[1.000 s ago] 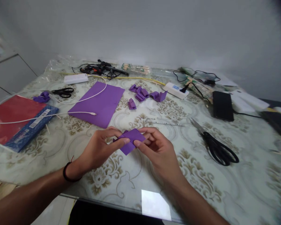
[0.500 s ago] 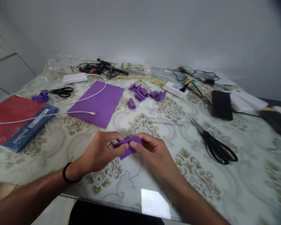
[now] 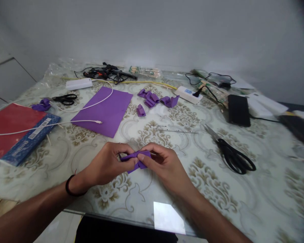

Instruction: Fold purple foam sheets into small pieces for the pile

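Note:
A small folded piece of purple paper is held just above the table between both hands. My left hand pinches its left side between thumb and fingers. On its right side, my right hand grips it, the thumb pressed on the front face and the fingers behind. Parts of the folds are hidden by the fingertips. Beyond the hands lie several folded purple paper pieces and, farther left, large purple sheets.
Black-handled scissors lie at right, a clear ruler ahead. A second pair of scissors, a red-and-blue packet and a white cable are at left. Farther back are a power strip and a black phone.
The purple paper's upper flap is tilted and folded down a little more between the fingers. Both hands keep their grip. The whole view has shifted slightly.

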### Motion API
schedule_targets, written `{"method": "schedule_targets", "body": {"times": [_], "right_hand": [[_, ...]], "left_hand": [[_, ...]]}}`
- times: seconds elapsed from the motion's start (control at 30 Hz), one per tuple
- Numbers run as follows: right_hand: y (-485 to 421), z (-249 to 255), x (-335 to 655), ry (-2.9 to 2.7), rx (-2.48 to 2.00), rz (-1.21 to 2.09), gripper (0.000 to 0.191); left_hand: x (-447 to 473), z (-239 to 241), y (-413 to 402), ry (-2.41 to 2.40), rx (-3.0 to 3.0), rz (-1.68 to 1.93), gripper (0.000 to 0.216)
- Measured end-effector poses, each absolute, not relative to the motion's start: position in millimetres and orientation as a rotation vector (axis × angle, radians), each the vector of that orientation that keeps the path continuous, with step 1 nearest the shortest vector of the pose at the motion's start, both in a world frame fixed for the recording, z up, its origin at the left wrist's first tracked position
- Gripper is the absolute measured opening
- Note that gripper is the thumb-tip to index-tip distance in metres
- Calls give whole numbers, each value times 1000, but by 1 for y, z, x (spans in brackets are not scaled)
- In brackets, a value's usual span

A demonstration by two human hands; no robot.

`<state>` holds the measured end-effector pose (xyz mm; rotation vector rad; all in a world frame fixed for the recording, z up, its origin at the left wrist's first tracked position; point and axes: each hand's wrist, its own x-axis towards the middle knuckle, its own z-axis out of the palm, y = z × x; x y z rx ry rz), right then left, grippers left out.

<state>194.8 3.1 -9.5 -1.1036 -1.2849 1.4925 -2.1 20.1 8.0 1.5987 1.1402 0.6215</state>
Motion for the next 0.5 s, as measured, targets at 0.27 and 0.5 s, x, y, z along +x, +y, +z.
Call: {"method": "schedule_targets", "body": {"times": [0.27, 0.5], "right_hand": [[3, -10, 192, -1322, -1085, 1487, 18], [4, -13, 194, -1312, -1092, 1525, 19]], "left_hand": [[-6, 8, 20, 1110, 1644, 572, 17], [-4, 1, 21, 1097, 1643, 497, 23]]}}
